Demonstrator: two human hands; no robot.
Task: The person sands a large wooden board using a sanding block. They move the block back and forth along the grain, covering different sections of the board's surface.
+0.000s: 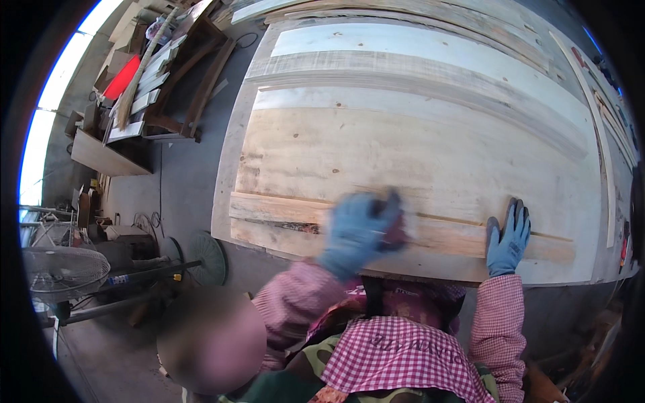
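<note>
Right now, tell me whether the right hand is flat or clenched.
Flat: the right hand lies palm down on the wooden strip, gloved fingers spread.

narrow plank [403,232] on wide board [416,154], near edge | more boards [416,67] far | fan [64,272] on floor [181,181], left

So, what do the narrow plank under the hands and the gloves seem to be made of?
Narrow plank: bare, unfinished wood, judging by its pale grain and dark bark-like streak. Gloves on the left hand and right hand: blue, probably knitted fabric with darker coated fingertips; motion blur leaves this uncertain.
</note>
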